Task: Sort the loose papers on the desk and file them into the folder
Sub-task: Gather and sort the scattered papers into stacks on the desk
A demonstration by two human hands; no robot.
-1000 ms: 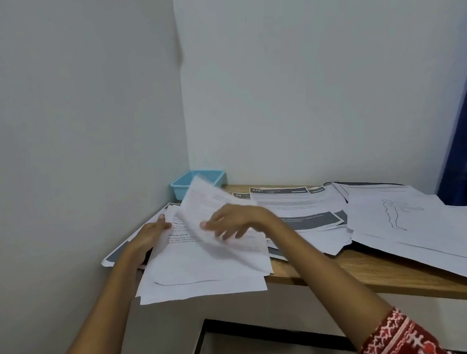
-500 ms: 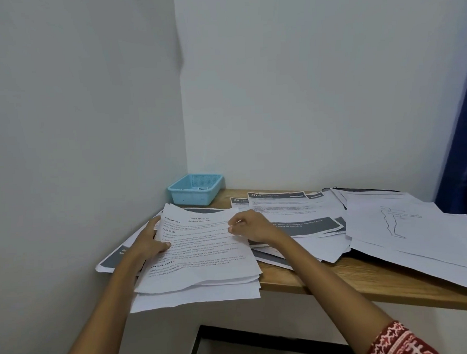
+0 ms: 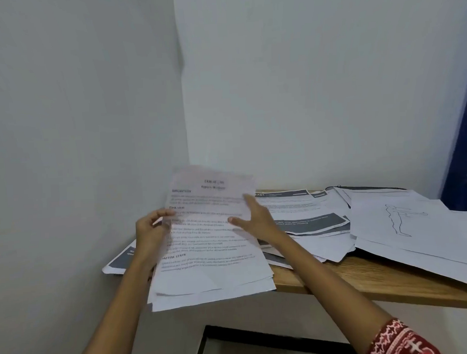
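- Two forearms enter from the near edge of the view; a red patterned sleeve [image 3: 398, 341] covers the right one.
- Nearest the viewer, the gathered stack [image 3: 211, 283] overhangs the front edge of the desk [image 3: 367, 280], with its lower corners unsupported.
- Left hand [image 3: 150, 235]: fingers curl round the left margin of the printed sheet [image 3: 208, 227], which is raised and tilted toward the viewer above the stack.
- Right hand [image 3: 253, 221]: fingers extended and relaxed, lying against the right margin of the same sheet; it steadies, it does not pinch.
- Step in hand, as judged: squaring or reading the top sheet before adding it to the stack. Hold both long margins, lower the sheet flat, then tap the bundle against the desk so its edges align.
- Keep the stack's weight over the desk; the overhang can let sheets slide off the front.
- Further right, loose sheets with dark banners [image 3: 307, 219] lie fanned and overlapping, just beside the right hand.
- Beyond these, a line-drawing page [image 3: 402, 216] tops a second spread reaching the right desk edge.
- Folder: a dark edge [image 3: 362, 187] shows under the far papers; whether this is the folder cannot be confirmed.
- Open room: the wall [image 3: 77, 158] is close at the left; bare wood shows only along the front right.
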